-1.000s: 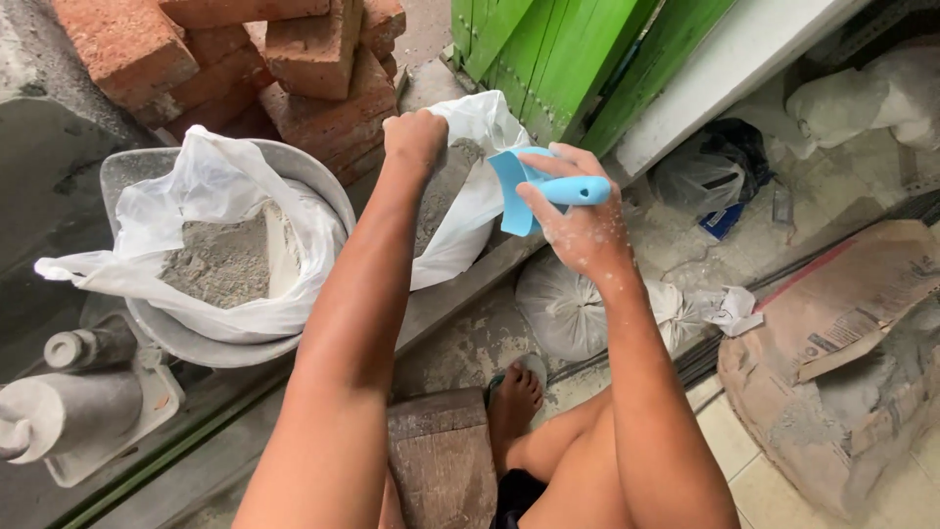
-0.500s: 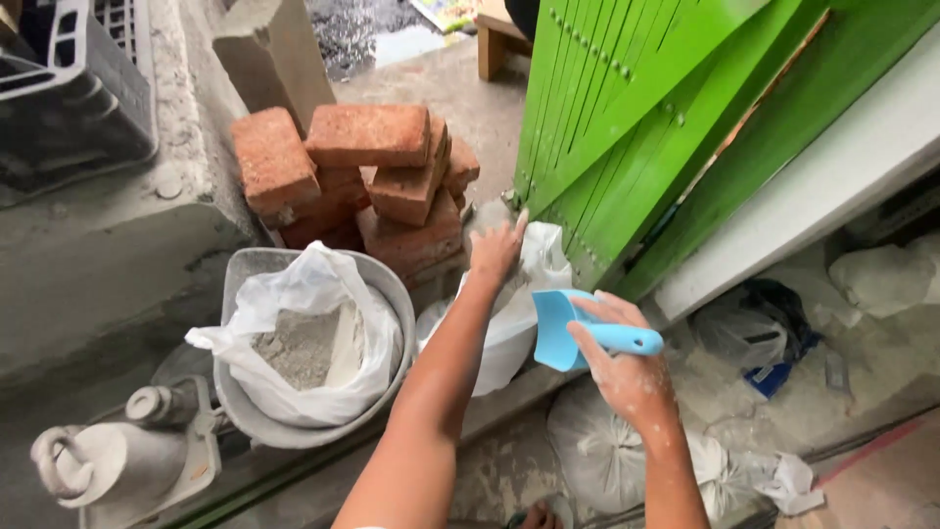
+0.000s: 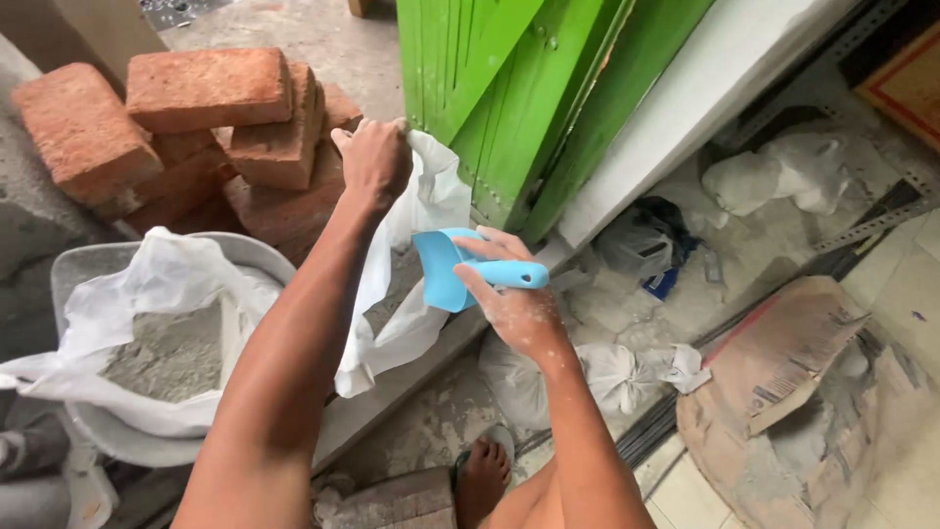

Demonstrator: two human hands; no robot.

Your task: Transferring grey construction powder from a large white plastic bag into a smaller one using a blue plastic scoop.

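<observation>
Compared to half a second ago the view has dropped in closer and the blue scoop (image 3: 452, 269) has gone from hanging beside the white plastic bag (image 3: 416, 235) to having its bowl end pushed into the bag's open mouth. Left hand (image 3: 372, 157) is up high with its fingers clamped on the top edge of that bag, holding it open right in front of the green door (image 3: 509, 88). Right hand (image 3: 514, 299), dusty with powder, has its fingers wrapped tight round the scoop's handle. To the left there's a grey tub (image 3: 127, 431) lined with another white bag (image 3: 166, 284) holding grey powder, with a stack of red bricks (image 3: 206, 108) behind it. A torn paper sack (image 3: 793, 353) lies on the floor to the right
</observation>
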